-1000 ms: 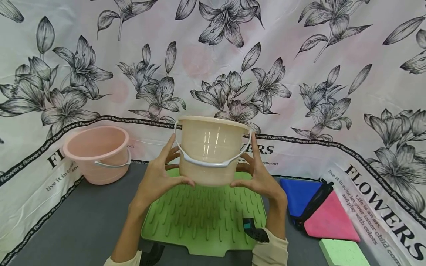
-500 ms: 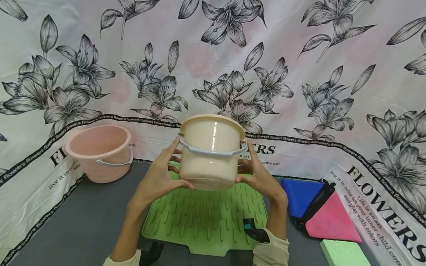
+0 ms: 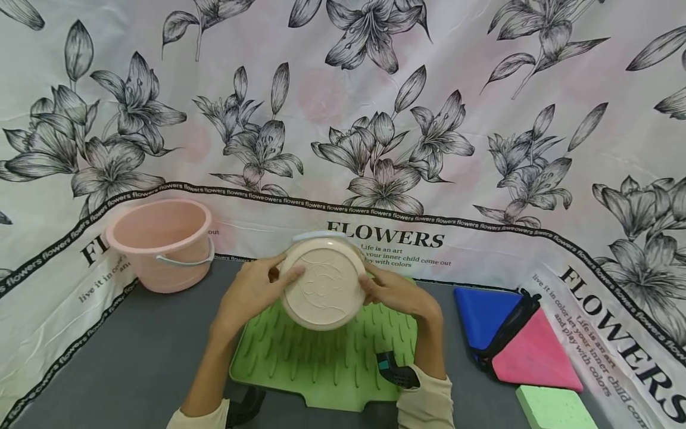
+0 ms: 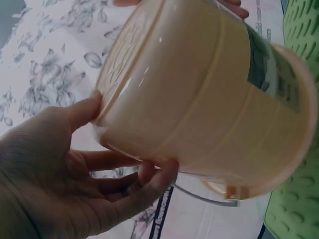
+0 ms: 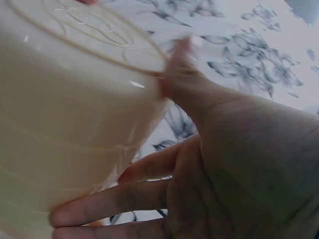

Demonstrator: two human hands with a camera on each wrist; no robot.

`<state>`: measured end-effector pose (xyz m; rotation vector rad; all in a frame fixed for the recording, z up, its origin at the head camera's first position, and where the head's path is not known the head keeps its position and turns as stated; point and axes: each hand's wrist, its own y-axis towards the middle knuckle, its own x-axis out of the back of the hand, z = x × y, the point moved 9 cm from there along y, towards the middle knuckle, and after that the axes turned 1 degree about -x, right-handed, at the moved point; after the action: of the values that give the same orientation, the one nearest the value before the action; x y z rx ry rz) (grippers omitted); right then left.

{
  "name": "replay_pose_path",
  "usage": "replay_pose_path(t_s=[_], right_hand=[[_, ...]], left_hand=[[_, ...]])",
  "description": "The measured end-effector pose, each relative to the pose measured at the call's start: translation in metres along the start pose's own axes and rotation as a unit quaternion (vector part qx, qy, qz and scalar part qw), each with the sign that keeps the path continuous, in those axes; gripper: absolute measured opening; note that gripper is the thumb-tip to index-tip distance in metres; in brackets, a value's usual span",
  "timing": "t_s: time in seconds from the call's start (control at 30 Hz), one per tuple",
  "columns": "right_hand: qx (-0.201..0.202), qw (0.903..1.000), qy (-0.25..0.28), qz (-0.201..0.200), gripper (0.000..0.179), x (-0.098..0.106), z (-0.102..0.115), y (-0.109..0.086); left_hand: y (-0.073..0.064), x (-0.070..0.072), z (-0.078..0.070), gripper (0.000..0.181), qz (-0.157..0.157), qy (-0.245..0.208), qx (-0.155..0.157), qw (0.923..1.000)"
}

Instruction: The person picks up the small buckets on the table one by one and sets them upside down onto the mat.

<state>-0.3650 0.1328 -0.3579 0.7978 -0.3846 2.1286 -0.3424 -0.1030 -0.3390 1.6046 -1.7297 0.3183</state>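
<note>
A cream plastic bucket [image 3: 323, 289] is held up between both hands above the green mat [image 3: 321, 363], its round base with a raised pattern turned toward the head camera. The left hand [image 3: 254, 292] grips its left side, thumb at the base edge and fingers along the wall, as the left wrist view shows. On the other side the right hand [image 3: 399, 292] grips it likewise, thumb at the base edge. Its pale handle [image 3: 318, 235] shows behind the top of the base. A label [image 4: 274, 69] is on the wall in the left wrist view. The bucket's opening is hidden.
A pink bucket [image 3: 161, 250] with a pale handle stands at the back left. Toward the right lie a blue and pink zipped pouch [image 3: 527, 351] and a light green block [image 3: 554, 408] on the grey table [image 3: 128, 369]. A flower-printed cloth [image 3: 241, 36] hangs behind.
The cream bucket has been tipped from upright until its base faces the head camera, and it sits slightly lower and further left. Both hands turned with it, keeping their hold.
</note>
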Motion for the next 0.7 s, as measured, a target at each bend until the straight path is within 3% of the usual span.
replay_pose_path(t_s=[0.1,0.2,0.37,0.5,0.7], right_hand=[[-0.020,0.9994,-0.002,0.029,0.072,-0.011,-0.002,0.009],[-0.025,0.9992,0.012,0.028,0.065,-0.016,-0.002,0.016],[-0.019,0.9993,0.030,0.006,0.058,-0.018,-0.001,0.025],[-0.013,0.9995,0.028,-0.005,0.059,-0.022,0.000,0.033],[-0.015,0.9988,0.045,0.014,0.070,-0.035,-0.001,0.044]], left_hand=[[-0.001,0.002,0.012,0.057,0.011,0.005,0.018,0.9998],[-0.003,0.003,0.021,0.057,0.016,-0.003,0.037,0.9992],[-0.004,0.009,0.029,0.070,-0.014,-0.005,0.072,0.9973],[-0.003,0.012,0.032,0.074,-0.028,0.010,0.094,0.9951],[-0.002,0.008,0.040,0.076,-0.004,0.014,0.114,0.9934]])
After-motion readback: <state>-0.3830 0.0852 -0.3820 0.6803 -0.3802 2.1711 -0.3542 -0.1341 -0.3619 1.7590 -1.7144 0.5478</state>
